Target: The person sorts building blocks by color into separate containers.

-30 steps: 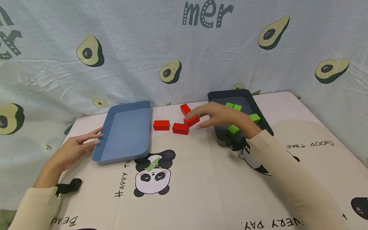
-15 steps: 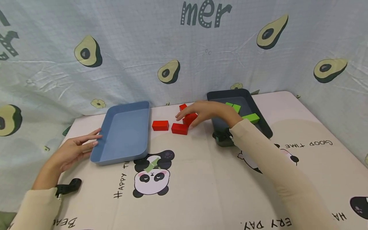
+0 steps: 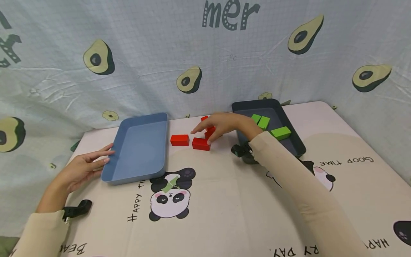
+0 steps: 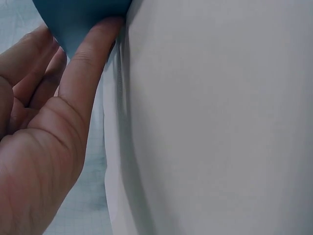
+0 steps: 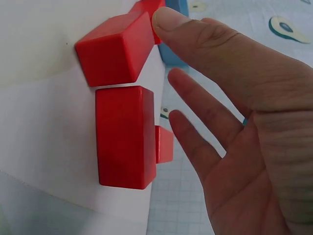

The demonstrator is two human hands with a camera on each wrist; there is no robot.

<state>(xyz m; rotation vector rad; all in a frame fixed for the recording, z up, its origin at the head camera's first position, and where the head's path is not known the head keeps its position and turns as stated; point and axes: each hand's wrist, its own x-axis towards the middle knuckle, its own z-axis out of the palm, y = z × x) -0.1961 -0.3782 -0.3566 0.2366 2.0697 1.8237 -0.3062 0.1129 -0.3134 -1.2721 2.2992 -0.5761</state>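
In the head view, the right hand [image 3: 222,122] hung spread, pinching nothing, its thumb by the right end of the front red block [image 3: 200,144]. That block lay toward the table's [image 3: 218,210] far edge, between the blue tray [image 3: 141,150] and the dark tray [image 3: 273,122]; grasping it seemed the step in hand. The left hand [image 3: 78,169] rested straight fingers on the blue tray's left edge.

The left wrist view showed one digit against that tray's wall.

In the right wrist view, thumb contact was unclear; the next move probably called for closing the fingers. The block looked smooth, oblong and crisp-edged, lying flat.
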